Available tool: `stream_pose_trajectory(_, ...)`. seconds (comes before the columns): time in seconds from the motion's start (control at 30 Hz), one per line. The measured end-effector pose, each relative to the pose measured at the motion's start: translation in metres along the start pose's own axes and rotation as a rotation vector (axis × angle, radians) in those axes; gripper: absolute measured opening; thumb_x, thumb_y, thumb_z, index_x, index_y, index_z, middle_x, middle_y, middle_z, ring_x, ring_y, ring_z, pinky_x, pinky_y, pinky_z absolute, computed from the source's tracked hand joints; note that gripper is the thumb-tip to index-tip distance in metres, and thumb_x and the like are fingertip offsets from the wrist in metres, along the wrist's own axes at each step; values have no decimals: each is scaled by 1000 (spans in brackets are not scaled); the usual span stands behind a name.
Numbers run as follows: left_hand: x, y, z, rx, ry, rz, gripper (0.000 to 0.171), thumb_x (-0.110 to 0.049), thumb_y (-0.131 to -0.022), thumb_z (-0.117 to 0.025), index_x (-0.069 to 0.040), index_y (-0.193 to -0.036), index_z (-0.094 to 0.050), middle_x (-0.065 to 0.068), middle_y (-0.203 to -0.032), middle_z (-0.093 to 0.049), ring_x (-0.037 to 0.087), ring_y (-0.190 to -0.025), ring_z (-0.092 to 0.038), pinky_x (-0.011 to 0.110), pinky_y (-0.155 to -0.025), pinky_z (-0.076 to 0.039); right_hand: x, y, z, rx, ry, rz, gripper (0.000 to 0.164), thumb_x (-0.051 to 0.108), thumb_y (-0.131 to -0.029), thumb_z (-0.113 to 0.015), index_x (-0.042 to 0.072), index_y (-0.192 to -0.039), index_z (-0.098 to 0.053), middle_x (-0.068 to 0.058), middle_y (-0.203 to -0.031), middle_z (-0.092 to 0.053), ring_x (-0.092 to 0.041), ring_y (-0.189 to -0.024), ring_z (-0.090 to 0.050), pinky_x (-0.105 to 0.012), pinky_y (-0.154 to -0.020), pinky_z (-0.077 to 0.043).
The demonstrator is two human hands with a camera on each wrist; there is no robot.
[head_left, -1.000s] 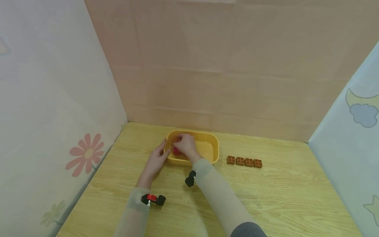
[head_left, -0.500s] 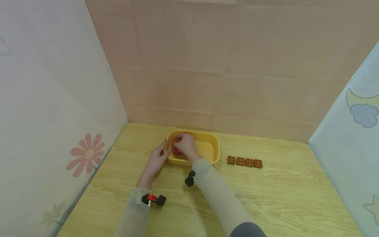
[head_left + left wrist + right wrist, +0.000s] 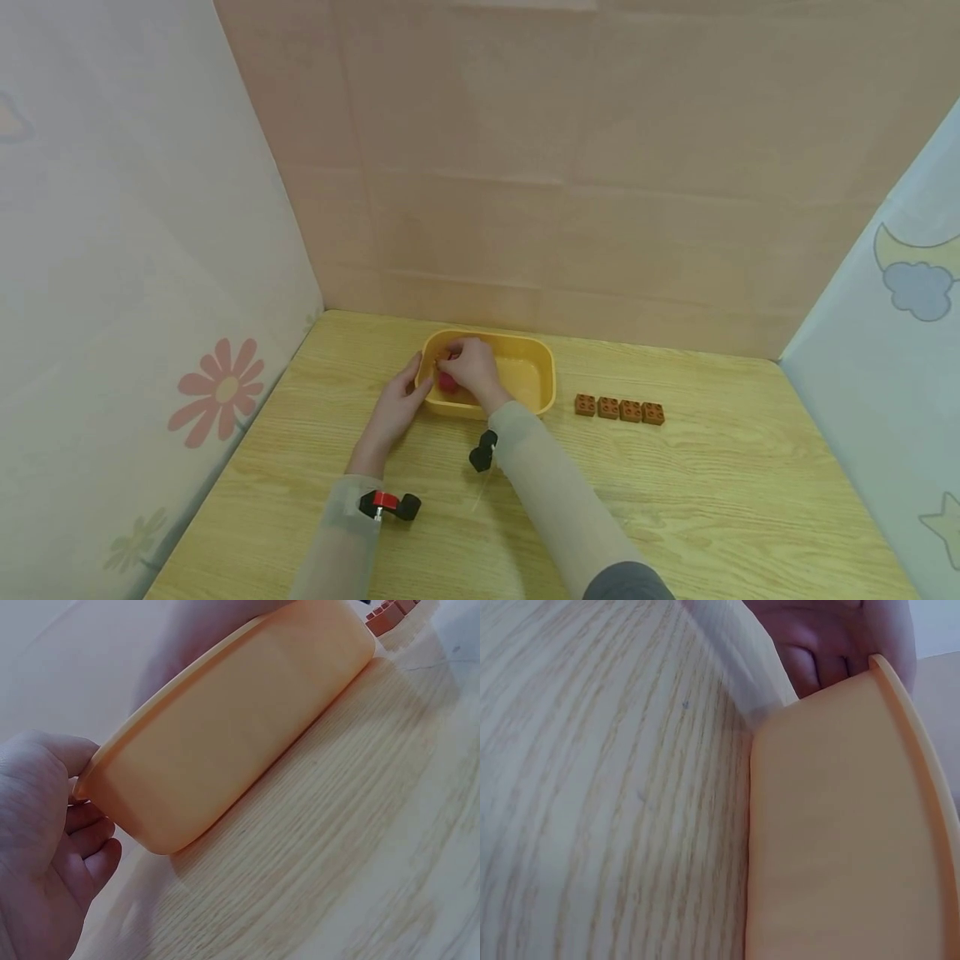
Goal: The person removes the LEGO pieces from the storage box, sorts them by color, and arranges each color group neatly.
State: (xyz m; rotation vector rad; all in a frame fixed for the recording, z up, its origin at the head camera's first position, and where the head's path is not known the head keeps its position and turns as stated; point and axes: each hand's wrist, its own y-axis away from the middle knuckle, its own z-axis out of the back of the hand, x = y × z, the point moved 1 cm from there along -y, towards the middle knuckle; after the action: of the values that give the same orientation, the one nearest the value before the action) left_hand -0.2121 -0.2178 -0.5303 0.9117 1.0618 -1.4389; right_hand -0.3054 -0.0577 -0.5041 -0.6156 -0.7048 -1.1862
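Observation:
My left hand grips the left end of a yellow plastic tray, thumb over its rim and fingers against the outer wall. In the left wrist view, that hand has its fingers curled under the tray's lip. My right hand reaches inside the tray's left half, fingers bent round a small pink-red block that is mostly covered by them. Beyond the rim in the left wrist view, part of the right hand shows. The right wrist view has the tray's outer wall and my left hand.
Several orange-brown toy bricks stand in a row right of the tray on the wood-grain table. Behind the table rises a beige wall covering. Pale patterned sheets stand at both sides.
The pink-red block has turned slightly under my right fingers. Both hands, the tray and the row of bricks stay in place.

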Motion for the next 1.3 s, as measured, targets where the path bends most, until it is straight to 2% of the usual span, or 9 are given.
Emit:
stream_pose_trajectory(0.17,-3,1,0,-6,-6,15,67,-23,-113,-59,-1,-168,-28,17,-175,-24,34,-161,-22,51,-130,-25,-4,-2,6,2,-42,17,20,23,-92,-85,11,-108,-83,0,-94,-75,-17,-84,-64,-31,-76,-58)
stream_pose_trajectory(0.27,-3,1,0,-7,-7,12,66,-23,-113,-59,0,-167,-29,18,-174,-24,35,-161,-23,51,-129,-25,-5,-1,12,-1,-87,30,20,25,-93,-84,11,-108,-81,0,-96,-75,-17,-86,-66,-32,-78,-60)
stream_pose_trajectory(0.43,-4,1,2,5,-2,20,66,-20,-113,-58,4,-166,-27,19,-175,-21,36,-161,-20,49,-131,-22,-8,2,28,-11,-195,54,32,21,-94,-82,6,-122,-78,-5,-109,-76,-23,-100,-72,-38,-91,-62)
stream_pose_trajectory(0.47,-10,3,3,10,-1,28,66,-18,-113,-57,5,-166,-26,21,-174,-21,36,-161,-19,49,-131,-22,-9,3,32,-13,-219,58,34,21,-94,-81,6,-124,-77,-6,-111,-76,-24,-102,-73,-38,-92,-62)
stream_pose_trajectory(0.57,-9,4,3,13,-1,26,66,-20,-113,-57,4,-166,-26,20,-175,-20,36,-162,-19,48,-131,-21,-15,6,41,-25,-257,62,39,21,-93,-79,6,-129,-77,-7,-111,-76,-25,-103,-74,-37,-91,-63)
stream_pose_trajectory(0.63,-8,4,3,7,-2,23,66,-20,-113,-59,4,-166,-27,19,-175,-22,36,-161,-21,49,-131,-22,-19,10,49,-28,-264,66,38,22,-93,-76,8,-128,-77,-6,-112,-77,-24,-103,-73,-37,-90,-63)
stream_pose_trajectory(0.7,1,2,2,-6,-7,7,67,-22,-113,-59,1,-167,-28,17,-175,-23,34,-161,-22,48,-130,-23,-23,16,58,-17,-259,62,35,23,-95,-73,8,-126,-78,-5,-114,-77,-24,-105,-72,-38,-92,-62)
stream_pose_trajectory(0.93,-2,1,0,-11,-2,13,66,-19,-112,-59,1,-167,-28,18,-175,-23,34,-161,-22,49,-130,-24,-38,34,91,27,-304,26,33,24,-99,-78,6,-127,-76,-9,-121,-77,-27,-113,-71,-43,-97,-61)
stream_pose_trajectory(1.3,1,0,2,-2,18,6,66,-19,-112,-59,2,-167,-29,19,-175,-22,34,-162,-20,47,-131,-21,-64,57,130,98,-302,108,40,23,-101,-76,10,-138,-71,-9,-128,-72,-30,-116,-68,-47,-98,-60)
